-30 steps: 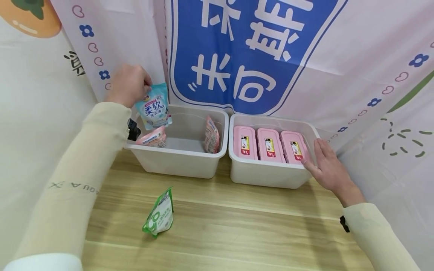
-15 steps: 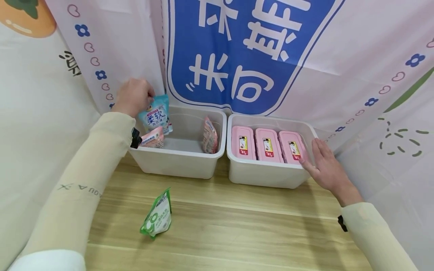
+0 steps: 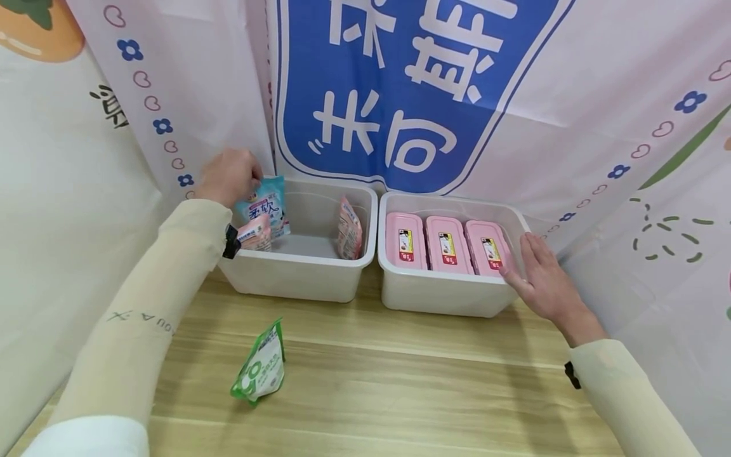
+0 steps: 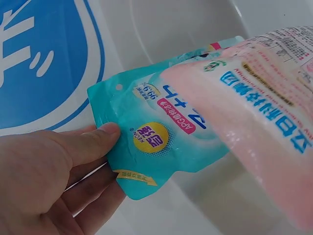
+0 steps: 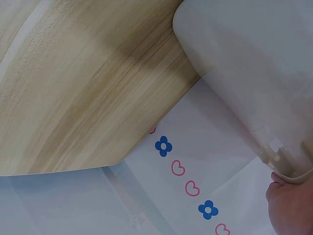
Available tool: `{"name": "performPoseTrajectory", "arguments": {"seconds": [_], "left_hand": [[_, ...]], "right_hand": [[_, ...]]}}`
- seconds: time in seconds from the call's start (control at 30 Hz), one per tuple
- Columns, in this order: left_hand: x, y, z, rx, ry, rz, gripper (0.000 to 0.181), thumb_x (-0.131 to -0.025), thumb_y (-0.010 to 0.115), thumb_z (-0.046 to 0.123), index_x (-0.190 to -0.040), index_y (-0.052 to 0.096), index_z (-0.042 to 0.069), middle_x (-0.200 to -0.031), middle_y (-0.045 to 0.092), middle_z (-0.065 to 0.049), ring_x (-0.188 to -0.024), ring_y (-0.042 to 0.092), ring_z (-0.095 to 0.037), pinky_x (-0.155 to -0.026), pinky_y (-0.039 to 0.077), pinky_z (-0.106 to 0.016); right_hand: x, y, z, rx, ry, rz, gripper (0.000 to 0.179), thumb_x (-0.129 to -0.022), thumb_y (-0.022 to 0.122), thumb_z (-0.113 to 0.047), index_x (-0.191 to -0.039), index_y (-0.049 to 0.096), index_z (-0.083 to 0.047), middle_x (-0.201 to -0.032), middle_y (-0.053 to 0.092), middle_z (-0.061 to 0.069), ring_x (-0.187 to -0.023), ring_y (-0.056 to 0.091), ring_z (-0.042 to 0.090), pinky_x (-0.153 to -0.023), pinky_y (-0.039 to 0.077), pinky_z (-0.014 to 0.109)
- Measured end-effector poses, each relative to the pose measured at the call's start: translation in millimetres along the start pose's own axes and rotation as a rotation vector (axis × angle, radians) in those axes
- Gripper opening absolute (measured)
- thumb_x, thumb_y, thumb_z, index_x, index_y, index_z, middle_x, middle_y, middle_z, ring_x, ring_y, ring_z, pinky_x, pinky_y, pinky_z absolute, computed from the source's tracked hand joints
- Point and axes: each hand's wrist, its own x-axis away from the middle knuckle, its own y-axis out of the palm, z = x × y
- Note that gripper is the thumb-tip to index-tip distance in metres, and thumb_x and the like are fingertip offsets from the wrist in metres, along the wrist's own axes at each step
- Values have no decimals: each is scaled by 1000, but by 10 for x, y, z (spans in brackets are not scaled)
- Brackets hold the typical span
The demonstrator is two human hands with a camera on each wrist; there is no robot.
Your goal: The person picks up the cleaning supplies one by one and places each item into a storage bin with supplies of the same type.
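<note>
My left hand [image 3: 228, 176] pinches the top corner of a turquoise laundry detergent pouch [image 4: 161, 112] between thumb and fingers. That pouch stands low in the left white bin [image 3: 291, 279], near its left end. In the left wrist view, a pink pouch [image 4: 244, 107] overlaps its lower part. A second pink pouch [image 3: 349, 231] leans at the bin's right end. My right hand [image 3: 545, 285] rests on the front right corner of the right white bin [image 3: 445, 298], fingers extended along its side and thumb over the rim. The right wrist view shows only part of this hand.
Three pink lidded boxes [image 3: 448, 244] stand in a row inside the right bin. A green and white pouch [image 3: 263, 368] sits on the wooden table [image 3: 400, 381] in front of the left bin. Printed cloth [image 3: 200, 76] hangs close behind both bins.
My left hand has lowered the turquoise pouch into the left bin, behind the pink pouch. The right hand keeps its place on the right bin. The head view has shifted slightly.
</note>
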Motion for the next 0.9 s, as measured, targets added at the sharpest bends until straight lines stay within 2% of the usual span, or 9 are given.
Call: {"name": "performPoseTrajectory", "arguments": {"seconds": [0.27,0.57,0.9], "left_hand": [[-7,38,-11,-16,-5,-74,21,-99,66,0,-116,76,-8,-120,71,-31,-106,61,-43,-98,55,-60],[-46,82,10,-72,6,-135,21,-98,66,-1,-115,76,-7,-123,70,-30,-110,61,-42,-102,54,-59],[-77,103,15,-88,-13,-180,23,-98,65,-3,-118,75,-7,-126,69,-30,-113,60,-42,-104,54,-60]], "right_hand": [[-10,-1,12,2,-10,0,92,-109,42,-54,-166,4,8,-175,2,32,-163,3,50,-130,13,69],[-6,-8,22,2,-10,-4,92,-109,42,-54,-166,2,8,-174,3,33,-163,4,52,-130,13,69],[-14,-6,31,2,-10,-12,92,-109,42,-53,-166,1,7,-175,3,32,-163,4,52,-129,15,70]]}}
